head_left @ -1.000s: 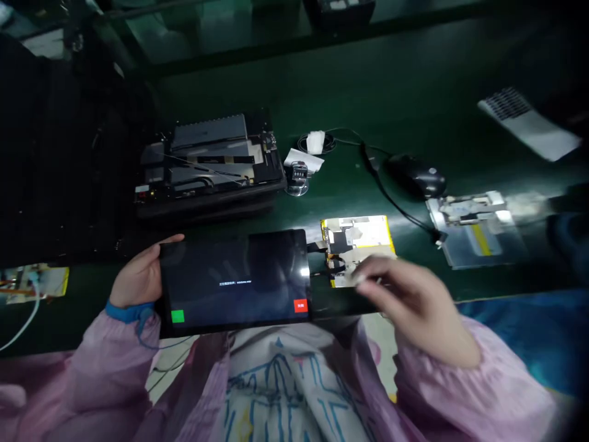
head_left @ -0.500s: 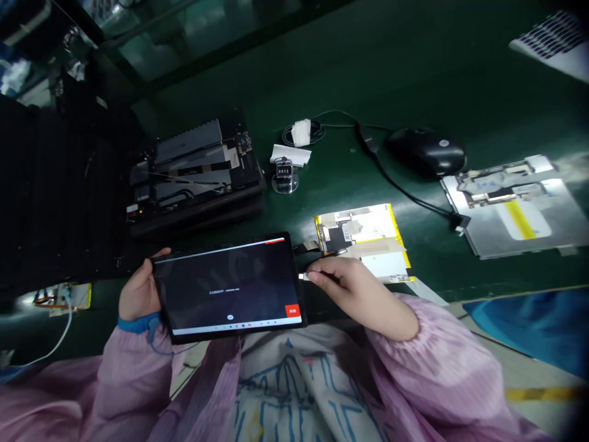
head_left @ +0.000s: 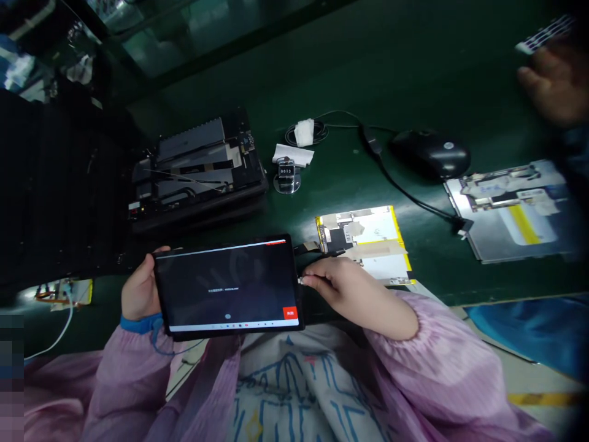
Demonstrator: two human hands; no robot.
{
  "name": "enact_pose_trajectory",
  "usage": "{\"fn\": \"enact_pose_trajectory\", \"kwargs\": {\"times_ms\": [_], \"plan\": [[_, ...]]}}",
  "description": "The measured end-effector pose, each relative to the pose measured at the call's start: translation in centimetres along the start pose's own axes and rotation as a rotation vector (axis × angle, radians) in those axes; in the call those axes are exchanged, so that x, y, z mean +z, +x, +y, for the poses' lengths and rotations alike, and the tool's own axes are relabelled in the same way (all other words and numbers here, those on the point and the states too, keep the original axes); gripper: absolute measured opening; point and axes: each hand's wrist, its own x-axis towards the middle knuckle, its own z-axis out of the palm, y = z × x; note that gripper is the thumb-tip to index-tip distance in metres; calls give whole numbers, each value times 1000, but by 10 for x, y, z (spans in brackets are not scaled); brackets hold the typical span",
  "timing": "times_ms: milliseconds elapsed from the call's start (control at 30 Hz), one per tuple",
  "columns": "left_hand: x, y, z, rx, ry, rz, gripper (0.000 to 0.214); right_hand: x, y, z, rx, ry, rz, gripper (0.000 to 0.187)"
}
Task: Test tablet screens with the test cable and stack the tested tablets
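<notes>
A tablet (head_left: pixel 225 288) with a lit dark screen and a red box in its lower right corner is held above my lap, slightly tilted. My left hand (head_left: pixel 139 287), with a blue wrist strap (head_left: pixel 140 323), grips its left edge, the thumb at the upper left corner. At the right edge, the fingers of my right hand (head_left: pixel 338 282) pinch a small light-coloured plug (head_left: pixel 300 280). The plug meets the tablet's side; how deep it sits I cannot tell. Just behind my right hand lies a battery and circuit board assembly (head_left: pixel 375 227) with yellow edges, a flat ribbon running towards the tablet.
A stack of opened tablets (head_left: pixel 197 166) stands at the back left. Beyond my tablet are a tally counter (head_left: pixel 286 170), a coiled cable (head_left: pixel 304 132) and a black mouse (head_left: pixel 432 153). A metal panel (head_left: pixel 510 215) lies right. Another person's hand (head_left: pixel 554 83) reaches in top right.
My right hand has moved slightly left, bringing the plug closer against the tablet's edge. Another person's hand has appeared at the top right over the white slotted piece.
</notes>
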Motion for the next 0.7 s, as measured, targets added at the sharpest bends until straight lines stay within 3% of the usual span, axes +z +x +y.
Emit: {"fn": "enact_pose_trajectory", "kwargs": {"times_ms": [333,433,567,700], "plan": [[-1,1,-5,64,-76,-41,22,8,1,1,-10,-7,-19,31],[-5,2,-12,116,-97,-90,18,12,-8,4,-26,22,50,22],[-11,3,-21,168,-137,-167,21,17,-23,10,-186,-77,198,18],[-14,4,-25,178,-149,-194,28,20,-30,15,-350,-236,235,22]]}}
